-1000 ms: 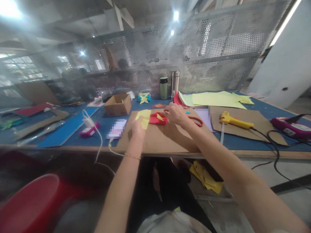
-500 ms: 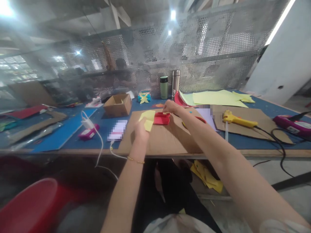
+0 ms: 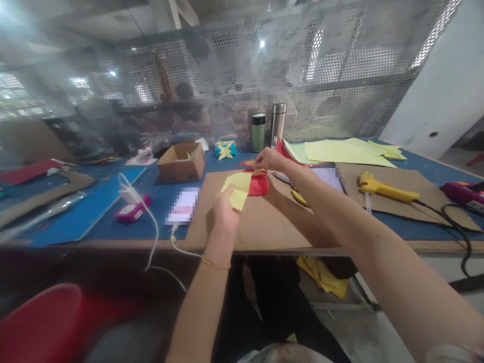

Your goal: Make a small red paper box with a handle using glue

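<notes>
In the head view, my left hand (image 3: 226,209) grips a piece of yellow paper (image 3: 238,187), with the thumb lying across it. Just behind the paper's right edge is a small red box-like piece (image 3: 259,184), partly hidden by it. My right hand (image 3: 270,159) is over the red piece's back edge, its fingertips pinched together. A small tan bit shows below those fingertips, too small to name. Under both hands lies a flat cardboard sheet (image 3: 264,222). Beneath my right forearm, yellow-handled pliers (image 3: 298,196) rest on the cardboard, partly covered.
To the right, a yellow glue gun (image 3: 389,189) with a black cord lies on more cardboard. A phone (image 3: 182,205) on a white cable and a cardboard box (image 3: 181,169) are to the left. A green tumbler (image 3: 258,133) and a steel flask (image 3: 278,123) stand behind.
The yellow paper in my left hand has shifted right and covers more of the red piece. My right hand has risen slightly, and more of the pliers shows. The camera view has moved a little.
</notes>
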A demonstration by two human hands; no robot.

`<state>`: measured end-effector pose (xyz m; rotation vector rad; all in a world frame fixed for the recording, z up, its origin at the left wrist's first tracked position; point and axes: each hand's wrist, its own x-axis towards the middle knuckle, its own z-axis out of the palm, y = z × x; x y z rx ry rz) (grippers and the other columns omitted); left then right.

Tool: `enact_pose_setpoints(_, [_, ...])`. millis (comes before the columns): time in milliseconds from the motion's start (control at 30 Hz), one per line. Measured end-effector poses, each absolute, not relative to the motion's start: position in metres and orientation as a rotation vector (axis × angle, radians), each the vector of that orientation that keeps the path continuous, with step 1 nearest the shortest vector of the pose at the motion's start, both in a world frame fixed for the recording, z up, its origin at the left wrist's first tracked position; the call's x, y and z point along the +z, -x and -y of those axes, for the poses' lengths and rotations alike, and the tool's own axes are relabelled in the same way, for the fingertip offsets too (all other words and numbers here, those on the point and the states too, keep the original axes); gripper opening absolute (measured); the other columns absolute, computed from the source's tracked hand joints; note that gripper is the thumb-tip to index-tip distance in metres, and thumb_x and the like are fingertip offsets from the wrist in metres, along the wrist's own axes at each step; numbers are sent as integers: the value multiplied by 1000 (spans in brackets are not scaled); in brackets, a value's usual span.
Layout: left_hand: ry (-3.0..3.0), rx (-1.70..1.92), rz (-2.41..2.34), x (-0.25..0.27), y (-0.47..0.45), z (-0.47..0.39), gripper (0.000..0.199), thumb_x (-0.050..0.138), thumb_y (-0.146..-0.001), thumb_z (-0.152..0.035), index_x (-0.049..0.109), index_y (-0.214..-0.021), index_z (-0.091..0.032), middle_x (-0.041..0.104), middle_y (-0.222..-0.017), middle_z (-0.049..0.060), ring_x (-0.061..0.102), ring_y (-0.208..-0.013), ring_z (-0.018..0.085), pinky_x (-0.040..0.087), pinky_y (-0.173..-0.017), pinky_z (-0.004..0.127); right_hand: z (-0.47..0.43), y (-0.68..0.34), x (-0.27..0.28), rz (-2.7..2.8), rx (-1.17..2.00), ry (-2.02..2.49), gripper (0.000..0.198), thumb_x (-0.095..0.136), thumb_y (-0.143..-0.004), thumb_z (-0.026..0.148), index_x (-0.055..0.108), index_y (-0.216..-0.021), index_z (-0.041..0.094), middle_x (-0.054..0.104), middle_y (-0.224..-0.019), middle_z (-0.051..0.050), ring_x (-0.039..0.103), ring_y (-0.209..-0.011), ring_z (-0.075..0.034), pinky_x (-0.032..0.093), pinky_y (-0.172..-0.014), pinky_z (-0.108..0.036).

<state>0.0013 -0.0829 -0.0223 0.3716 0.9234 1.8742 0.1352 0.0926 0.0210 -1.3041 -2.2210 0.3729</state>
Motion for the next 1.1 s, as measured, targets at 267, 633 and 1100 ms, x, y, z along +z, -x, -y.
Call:
enact_pose_setpoints(267, [-275, 1769, -903, -17, -6, 93, 14, 64, -91, -8, 74, -101, -10, 80, -82, 9, 78, -75, 20, 61, -80, 30, -95, -114, 36, 2098, 501, 1069, 20, 70, -81, 27, 82, -85, 11, 71, -71, -3, 61, -65, -14, 46, -61, -24])
enact_pose_setpoints(633, [-56, 1932, -1001, -14, 0, 96, 12, 61, -94, -10, 71, -98, -16, 79, -89, 5, 76, -81, 17, 58, -74, 26, -116, 69, 99, 1938, 952, 791, 11, 68, -87, 11, 64, -78, 16, 55, -56, 0, 56, -57, -13, 57, -59, -27])
enact_pose_setpoints(1100, [-459, 1860, -1084, -26, -2, 93, 48, 66, -84, -4, 67, -128, -23, 77, -102, 5, 76, -84, 18, 59, -79, 27, -32, -110, 69, 2191, 773, 814, 10, 76, -89, 24, 79, -86, 15, 73, -73, -3, 64, -66, -14, 52, -61, -24])
